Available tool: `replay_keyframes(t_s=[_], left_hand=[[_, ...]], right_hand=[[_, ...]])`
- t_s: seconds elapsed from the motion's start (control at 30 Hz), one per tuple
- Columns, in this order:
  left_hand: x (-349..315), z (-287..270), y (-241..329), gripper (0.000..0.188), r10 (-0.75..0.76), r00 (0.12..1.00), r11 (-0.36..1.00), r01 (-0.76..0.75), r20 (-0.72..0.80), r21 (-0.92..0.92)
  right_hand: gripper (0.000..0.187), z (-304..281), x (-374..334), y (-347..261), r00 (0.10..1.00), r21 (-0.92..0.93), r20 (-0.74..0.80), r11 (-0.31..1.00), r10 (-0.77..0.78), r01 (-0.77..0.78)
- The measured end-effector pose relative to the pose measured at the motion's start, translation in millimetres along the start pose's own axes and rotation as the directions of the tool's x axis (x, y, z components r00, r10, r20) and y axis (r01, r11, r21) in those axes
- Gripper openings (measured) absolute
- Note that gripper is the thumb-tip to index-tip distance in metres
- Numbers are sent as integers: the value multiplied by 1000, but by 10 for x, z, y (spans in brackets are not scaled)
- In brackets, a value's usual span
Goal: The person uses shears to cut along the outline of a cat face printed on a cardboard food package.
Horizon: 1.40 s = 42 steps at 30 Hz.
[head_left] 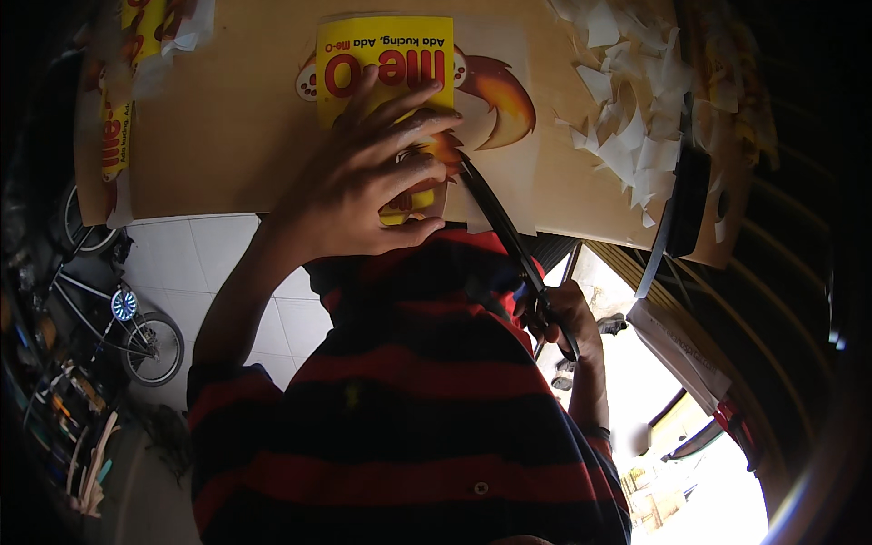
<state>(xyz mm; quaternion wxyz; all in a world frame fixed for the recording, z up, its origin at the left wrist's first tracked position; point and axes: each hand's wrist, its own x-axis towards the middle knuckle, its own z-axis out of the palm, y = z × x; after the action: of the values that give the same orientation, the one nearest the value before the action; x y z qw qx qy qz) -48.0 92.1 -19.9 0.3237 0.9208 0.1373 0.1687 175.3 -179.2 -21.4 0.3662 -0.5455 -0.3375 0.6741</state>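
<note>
- The left hand (372,177) is spread flat, fingers fanned wide, pressing down on a yellow printed sheet (386,54) that lies on the brown counter (236,127).
- That sheet sits right under the palm; its yellow top edge pokes out past the fingertips, and an orange-and-white printed shape shows just beside the hand.
- The left grip is wide open here, pinning rather than clasping; the thumb (413,232) hooks along the near edge of the sheet.
- The right hand (568,313) is closed around the handles of black scissors (509,241), low and near the chest.
- The blades run up from that grip to the sheet's edge, with the tip meeting the paper just beside the left fingers.
- Whether the blades are parted or closed I cannot tell; they read as one dark line.
- A heap of white paper scraps (627,127) lies on the counter, well apart from both hands.
- More yellow printed sheets (136,54) sit at the counter's far left corner.
- A red-and-black striped shirt (418,409) fills the foreground, and a bicycle (127,318) stands on white floor tiles off to the left.
</note>
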Motion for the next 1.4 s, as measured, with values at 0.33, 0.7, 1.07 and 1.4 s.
replay_keyframes(t_s=[0.33, 0.7, 1.07, 1.4], left_hand=[[-58, 470, 250, 28, -231, 900, 968, 249, -371, 2], [-20, 131, 74, 22, -81, 973, 995, 92, -217, 39], [-68, 178, 59, 16, -76, 956, 995, 55, -285, -83], [-66, 145, 36, 17, -61, 980, 997, 50, -189, -62]], right_hand=[[57, -279, 71, -208, 998, -74, 33, 996, 54, -52], [51, -504, 195, -321, 986, -121, 159, 992, 53, -34], [49, -560, 230, -388, 982, -147, 149, 985, 112, -89], [51, -467, 187, -336, 995, -89, 54, 993, 82, -77]])
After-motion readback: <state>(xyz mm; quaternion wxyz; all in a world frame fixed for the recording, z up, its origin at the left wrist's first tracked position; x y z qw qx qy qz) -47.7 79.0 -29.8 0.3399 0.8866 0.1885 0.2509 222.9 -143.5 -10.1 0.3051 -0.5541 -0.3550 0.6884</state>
